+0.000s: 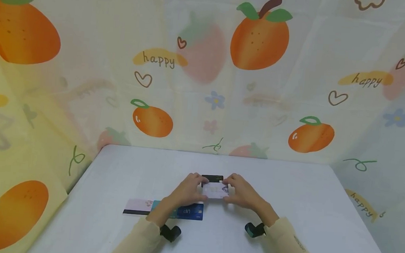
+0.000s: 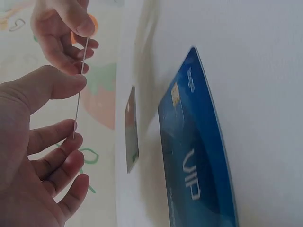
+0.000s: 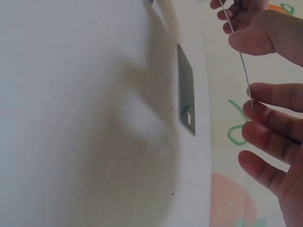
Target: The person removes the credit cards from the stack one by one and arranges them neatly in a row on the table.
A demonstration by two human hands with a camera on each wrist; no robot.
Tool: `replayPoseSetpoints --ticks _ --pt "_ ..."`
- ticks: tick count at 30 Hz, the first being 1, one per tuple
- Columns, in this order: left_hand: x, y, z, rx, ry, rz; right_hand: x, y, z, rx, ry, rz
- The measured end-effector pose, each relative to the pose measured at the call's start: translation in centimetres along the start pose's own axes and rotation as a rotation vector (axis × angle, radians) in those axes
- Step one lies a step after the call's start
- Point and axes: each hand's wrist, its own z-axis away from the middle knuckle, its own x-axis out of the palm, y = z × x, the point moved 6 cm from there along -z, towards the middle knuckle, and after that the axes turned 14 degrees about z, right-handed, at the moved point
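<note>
Both hands hold one pale card (image 1: 214, 190) by its two ends. The left hand (image 1: 188, 191) pinches its left end between thumb and fingertips. At its right end the right hand (image 1: 243, 192) does likewise. Edge-on, the card appears as a thin line in both wrist views, raised off the table. Just beyond it a black card (image 1: 212, 178) lies flat, partly covered by the held card in the head view. Under the left forearm a row of overlapping cards lies on the table: a pink-and-white card (image 1: 140, 204) with a dark stripe, a teal card (image 1: 157, 205) and a blue VIP card (image 1: 190, 211).
A white table (image 1: 290, 189) carries the cards. Behind it and along the sides hangs a cream cloth (image 1: 197, 98) printed with oranges and hearts. A dark wrist camera (image 1: 170, 233) sits at the left cuff, another wrist camera (image 1: 254, 230) at the right.
</note>
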Motion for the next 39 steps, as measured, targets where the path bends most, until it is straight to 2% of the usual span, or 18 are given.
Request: replayPoseSetpoints --ticks 6,16,27,34,39 --pt "0.4 0.5 0.7 0.012 0.012 -0.005 -0.1 -0.3 1.0 -0.010 -0.001 -0.007" --pt "1.0 0.9 1.5 0.017 0.028 -0.034 0.0 -0.4 1.8 -0.064 0.051 0.015" --pt "1.9 0.9 2.1 0.071 -0.013 -0.074 0.8 -0.1 2.5 -0.024 -0.007 0.011" --pt "2.5 0.6 2.3 0.045 -0.042 -0.103 1.3 -0.2 2.9 -0.071 0.003 0.004" --pt "2.8 0.8 2.5 0.021 -0.067 -0.106 1.9 -0.2 3.2 -0.064 -0.024 0.006"
